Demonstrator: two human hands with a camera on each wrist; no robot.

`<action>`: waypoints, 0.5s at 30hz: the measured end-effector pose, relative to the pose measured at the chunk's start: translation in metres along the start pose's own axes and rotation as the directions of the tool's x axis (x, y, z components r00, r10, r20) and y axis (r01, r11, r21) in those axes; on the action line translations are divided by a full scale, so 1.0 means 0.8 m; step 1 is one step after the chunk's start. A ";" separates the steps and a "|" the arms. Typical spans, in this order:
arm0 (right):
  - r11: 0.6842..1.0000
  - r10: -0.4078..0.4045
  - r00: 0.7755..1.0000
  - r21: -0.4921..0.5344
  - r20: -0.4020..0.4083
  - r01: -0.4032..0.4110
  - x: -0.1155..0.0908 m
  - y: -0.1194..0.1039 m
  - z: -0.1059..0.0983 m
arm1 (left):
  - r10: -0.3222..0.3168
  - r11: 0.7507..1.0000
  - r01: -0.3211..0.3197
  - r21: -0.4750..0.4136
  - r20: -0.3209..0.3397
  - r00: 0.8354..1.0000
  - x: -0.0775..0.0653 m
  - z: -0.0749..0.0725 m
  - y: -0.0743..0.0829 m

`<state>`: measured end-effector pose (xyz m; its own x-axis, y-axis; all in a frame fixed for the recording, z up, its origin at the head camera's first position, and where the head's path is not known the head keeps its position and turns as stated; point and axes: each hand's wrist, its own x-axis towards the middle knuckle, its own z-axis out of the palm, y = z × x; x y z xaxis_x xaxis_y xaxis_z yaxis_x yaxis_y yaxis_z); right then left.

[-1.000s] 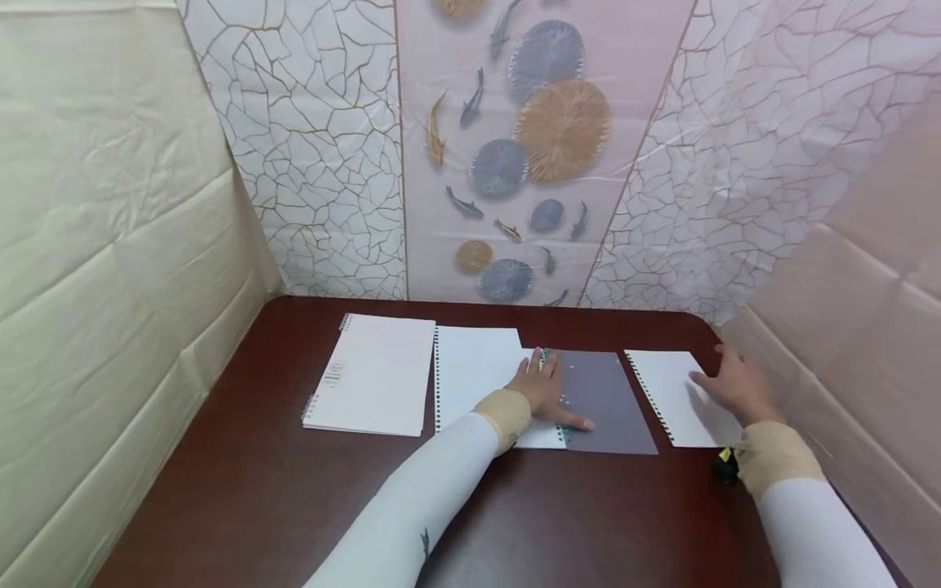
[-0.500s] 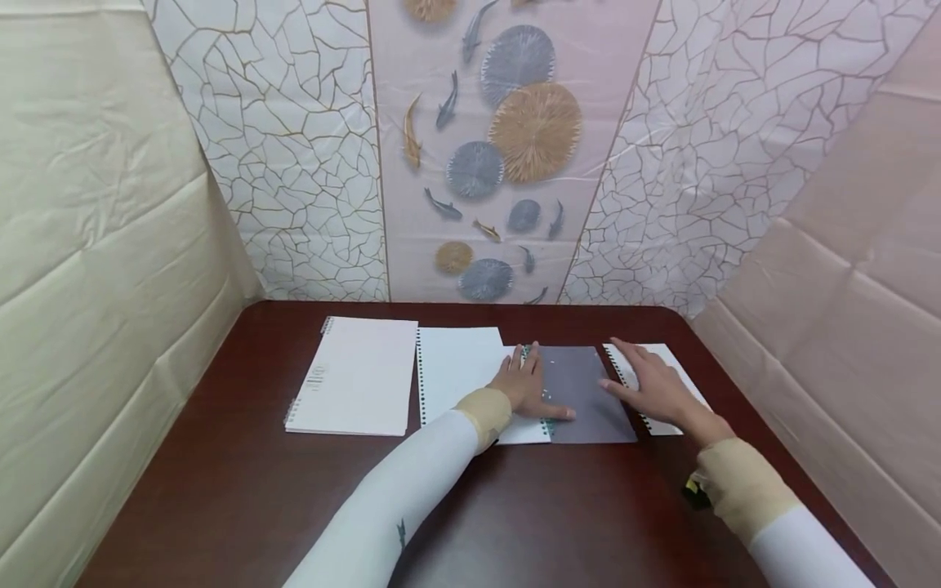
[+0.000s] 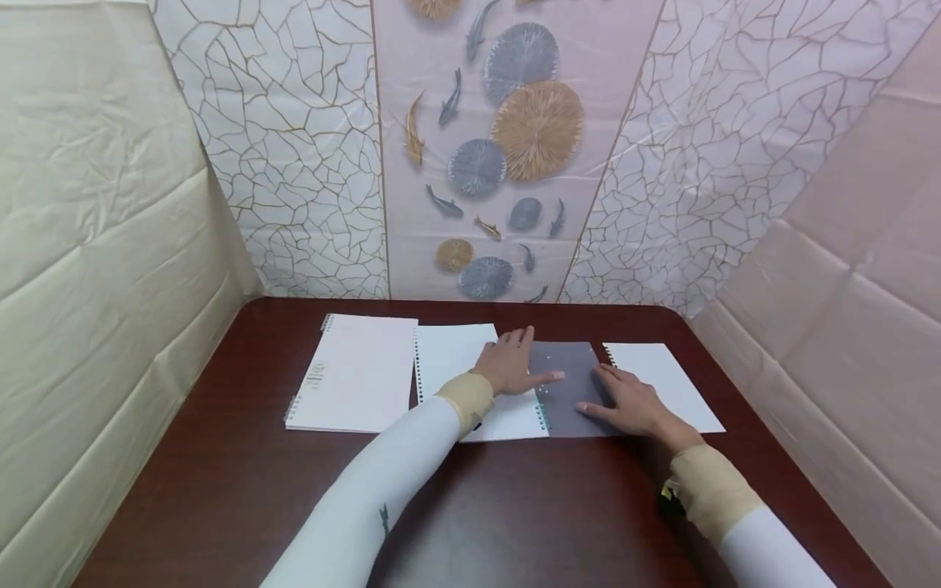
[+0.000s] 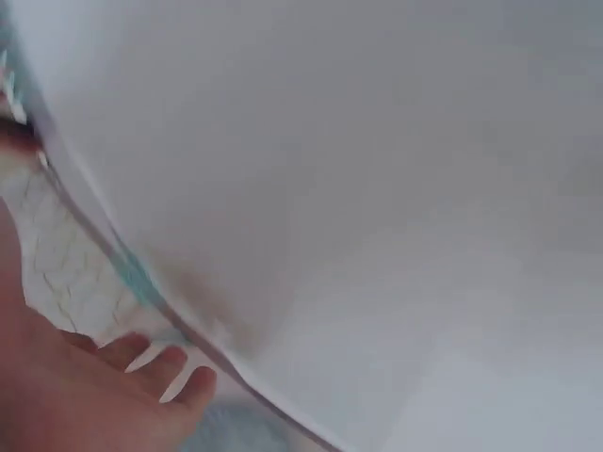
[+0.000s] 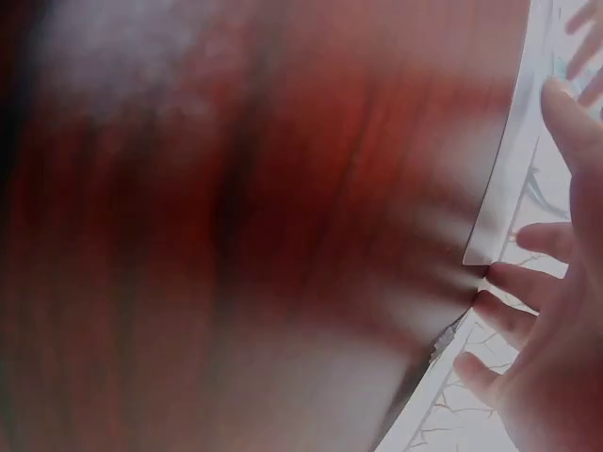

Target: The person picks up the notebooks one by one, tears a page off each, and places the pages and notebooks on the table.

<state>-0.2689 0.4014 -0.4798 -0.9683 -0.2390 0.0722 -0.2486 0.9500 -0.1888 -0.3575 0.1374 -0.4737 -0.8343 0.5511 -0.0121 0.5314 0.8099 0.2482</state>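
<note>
An open spiral notebook with a white page (image 3: 507, 420) and a grey cover (image 3: 566, 388) lies across the middle, green coil between. My left hand (image 3: 507, 363) is over the top of its white page with fingers extended, thumb reaching over the grey side. In the left wrist view, the left fingers (image 4: 160, 367) are spread beside a pale page. My right hand (image 3: 632, 400) is over the grey cover's right edge, fingers relaxed and holding nothing. It partly hides the left edge of a white sheet with punched holes (image 3: 676, 384).
A closed pale notebook with small print (image 3: 367, 371) lies at the left. Beside it is a white page with edge holes (image 3: 448, 347), overlapped by the open notebook. The dark wooden table (image 3: 485, 506) is enclosed by fabric walls (image 3: 125, 269).
My right hand has moved left from the white sheet onto the grey cover's edge. My left hand has shifted slightly left, off the green coil. The view has turned a little right.
</note>
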 end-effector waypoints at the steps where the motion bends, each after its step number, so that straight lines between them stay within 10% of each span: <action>1: 1.000 0.008 1.000 -0.004 0.007 -0.008 0.000 0.000 -0.001 | -0.009 1.000 0.009 0.001 -0.016 1.000 0.001 -0.006 -0.008; 9: 1.000 0.008 0.998 -0.012 0.057 -0.008 0.002 0.001 -0.007 | -0.146 0.988 0.148 0.036 -0.056 0.988 -0.011 -0.041 -0.087; 15: 1.000 -0.005 0.998 0.008 0.064 0.005 0.004 -0.001 -0.004 | -0.207 0.976 0.209 -0.066 0.038 0.978 -0.022 -0.048 -0.128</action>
<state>-0.2720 0.4005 -0.4762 -0.9665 -0.2565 0.0101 -0.2534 0.9473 -0.1960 -0.4029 0.0368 -0.4620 -0.9199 0.3792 -0.1003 0.3347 0.8921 0.3036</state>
